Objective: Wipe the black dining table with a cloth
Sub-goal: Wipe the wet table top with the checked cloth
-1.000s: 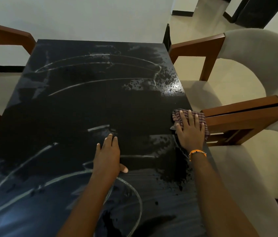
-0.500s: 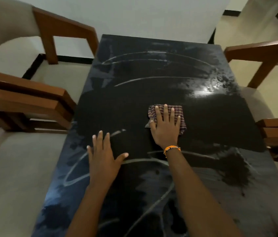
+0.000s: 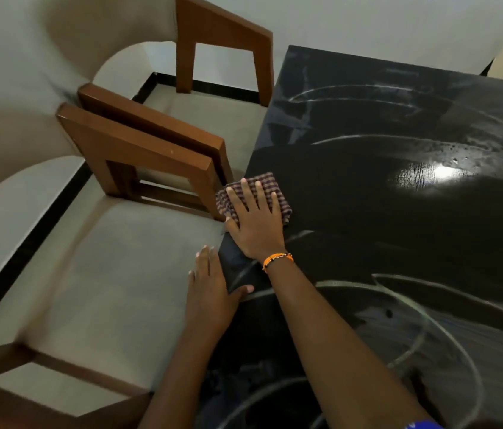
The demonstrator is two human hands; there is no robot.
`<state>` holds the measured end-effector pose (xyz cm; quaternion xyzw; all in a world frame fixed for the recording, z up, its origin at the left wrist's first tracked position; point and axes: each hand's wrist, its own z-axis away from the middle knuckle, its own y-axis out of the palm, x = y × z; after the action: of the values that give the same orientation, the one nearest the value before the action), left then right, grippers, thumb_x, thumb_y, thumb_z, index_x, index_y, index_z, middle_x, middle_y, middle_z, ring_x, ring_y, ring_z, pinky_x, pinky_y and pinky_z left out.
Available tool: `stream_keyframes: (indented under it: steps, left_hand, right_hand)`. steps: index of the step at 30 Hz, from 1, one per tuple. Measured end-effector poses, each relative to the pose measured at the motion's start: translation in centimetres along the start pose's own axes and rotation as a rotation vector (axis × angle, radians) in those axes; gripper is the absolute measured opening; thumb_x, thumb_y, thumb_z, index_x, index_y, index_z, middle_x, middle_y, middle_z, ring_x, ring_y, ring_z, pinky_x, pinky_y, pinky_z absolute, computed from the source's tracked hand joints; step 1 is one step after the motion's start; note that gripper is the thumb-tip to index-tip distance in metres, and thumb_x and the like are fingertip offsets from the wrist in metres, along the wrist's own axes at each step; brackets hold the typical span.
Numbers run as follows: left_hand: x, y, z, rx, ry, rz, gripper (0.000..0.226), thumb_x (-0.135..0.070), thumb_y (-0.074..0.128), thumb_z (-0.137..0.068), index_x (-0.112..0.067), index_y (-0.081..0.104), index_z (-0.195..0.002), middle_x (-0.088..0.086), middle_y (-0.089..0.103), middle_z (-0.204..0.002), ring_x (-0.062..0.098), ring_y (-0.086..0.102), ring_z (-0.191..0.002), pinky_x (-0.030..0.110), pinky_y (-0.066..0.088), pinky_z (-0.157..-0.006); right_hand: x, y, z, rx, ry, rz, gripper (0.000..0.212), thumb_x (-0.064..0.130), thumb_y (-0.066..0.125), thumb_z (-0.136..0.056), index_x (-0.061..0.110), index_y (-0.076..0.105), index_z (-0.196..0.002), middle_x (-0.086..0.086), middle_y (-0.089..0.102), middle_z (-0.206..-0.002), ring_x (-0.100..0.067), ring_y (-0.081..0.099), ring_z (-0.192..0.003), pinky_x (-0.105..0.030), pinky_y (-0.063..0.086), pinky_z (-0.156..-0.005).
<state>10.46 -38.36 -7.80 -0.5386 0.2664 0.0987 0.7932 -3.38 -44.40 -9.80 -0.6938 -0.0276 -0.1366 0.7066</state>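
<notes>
The black dining table (image 3: 398,218) fills the right half of the view, wet and streaked with curved wipe marks. A checked purple-and-tan cloth (image 3: 267,188) lies at the table's left edge. My right hand (image 3: 256,224), with an orange bracelet at the wrist, presses flat on the cloth with fingers spread. My left hand (image 3: 211,287) rests flat just in front of it at the same edge, palm down, fingers out over the edge and thumb on the tabletop, holding nothing.
Two wooden-armed chairs with beige cushions stand along the table's left side; the nearer chair's armrest (image 3: 139,150) almost touches the cloth. A white wall (image 3: 367,26) runs behind the table's far end. A bright light reflection (image 3: 439,174) shines on the wet surface.
My right hand has swept the cloth from the table's right edge across the middle to the left edge. My left hand shifted left to the edge, and the view turned left.
</notes>
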Motion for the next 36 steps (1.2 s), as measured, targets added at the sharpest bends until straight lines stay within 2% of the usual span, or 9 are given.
stream_keyframes:
  steps: [4,13,18,21,24,28,29,32,36]
  left_hand:
    - [-0.9,0.4,0.3,0.048,0.004,0.048,0.102,-0.043,0.066,-0.080,-0.006,-0.001,-0.148,0.012,0.006,-0.157,0.025,0.007,-0.145,0.039,0.012,-0.116]
    - [-0.7,0.2,0.2,0.125,-0.047,0.090,0.113,-0.050,0.069,-0.074,-0.013,-0.008,-0.148,0.006,-0.002,-0.159,0.021,0.002,-0.146,0.036,0.014,-0.116]
    - [-0.1,-0.5,-0.3,0.190,-0.051,0.199,0.123,-0.053,0.076,-0.064,-0.016,-0.005,-0.149,0.002,0.002,-0.159,0.019,0.007,-0.145,0.035,0.017,-0.116]
    - [0.1,-0.9,-0.4,0.216,-0.040,0.216,0.126,-0.053,0.078,-0.061,-0.016,-0.005,-0.149,0.002,0.002,-0.159,0.018,0.007,-0.145,0.035,0.016,-0.116]
    - [0.3,-1.2,0.1,0.215,-0.030,0.270,0.121,-0.048,0.078,-0.064,-0.014,-0.001,-0.149,0.003,0.006,-0.159,0.018,0.011,-0.145,0.035,0.018,-0.117]
    - [0.5,-1.5,1.5,0.106,0.033,0.453,0.087,-0.025,0.081,-0.068,-0.018,0.031,-0.140,-0.003,0.038,-0.144,0.017,0.037,-0.133,0.016,0.035,-0.103]
    - [0.6,-1.5,2.2,0.079,0.041,0.445,0.085,-0.021,0.081,-0.067,-0.018,0.034,-0.138,-0.002,0.041,-0.142,0.017,0.041,-0.131,0.018,0.037,-0.102]
    - [1.2,-0.8,3.7,0.104,0.013,0.304,0.103,-0.025,0.079,-0.069,-0.013,0.014,-0.148,0.006,0.022,-0.155,0.021,0.023,-0.141,0.040,0.027,-0.114]
    - [1.4,-0.2,4.9,0.115,-0.027,0.159,0.113,-0.036,0.077,-0.071,-0.009,-0.001,-0.149,0.006,0.004,-0.158,0.021,0.007,-0.145,0.040,0.020,-0.117]
  right_hand:
    - [-3.4,-0.6,2.4,-0.008,-0.032,0.029,0.059,0.044,0.037,-0.095,0.029,0.020,-0.150,-0.001,0.015,-0.160,-0.027,0.010,-0.147,-0.047,0.003,-0.118]
    - [-18.1,-4.5,12.2,-0.100,0.512,0.083,0.064,0.047,0.025,-0.090,0.026,0.020,-0.150,-0.004,0.013,-0.160,-0.032,0.014,-0.146,-0.052,0.014,-0.116]
    - [-16.1,-3.6,13.4,-0.177,0.748,0.001,0.067,0.047,0.027,-0.088,0.020,0.023,-0.150,-0.010,0.015,-0.159,-0.035,0.011,-0.146,-0.058,0.009,-0.114]
    - [-11.6,-2.2,10.6,-0.131,0.656,0.018,0.062,0.041,0.038,-0.097,0.023,0.015,-0.151,-0.009,0.007,-0.161,-0.033,0.005,-0.147,-0.057,0.005,-0.116]
    - [-5.2,-0.9,6.7,-0.072,0.446,0.028,0.064,0.043,0.035,-0.097,0.024,0.009,-0.152,-0.008,0.002,-0.161,-0.032,0.001,-0.148,-0.055,0.002,-0.116]
    - [3.2,0.6,4.4,0.016,0.124,0.023,0.066,0.042,0.032,-0.097,0.023,0.002,-0.152,-0.009,-0.005,-0.161,-0.032,-0.007,-0.148,-0.054,-0.002,-0.118]
    - [4.2,0.8,4.8,0.035,0.059,0.011,0.066,0.041,0.033,-0.096,0.022,0.003,-0.152,-0.008,-0.005,-0.161,-0.031,-0.008,-0.148,-0.052,-0.004,-0.119]
    - [4.3,0.8,6.3,0.058,-0.074,-0.017,0.061,0.042,0.035,-0.097,0.024,0.014,-0.151,-0.004,0.005,-0.161,-0.028,-0.001,-0.148,-0.048,-0.006,-0.118]
    - [0.0,-0.5,9.2,0.014,-0.040,0.020,0.059,0.041,0.035,-0.096,0.026,0.019,-0.150,-0.002,0.015,-0.160,-0.026,0.009,-0.148,-0.046,0.003,-0.118]
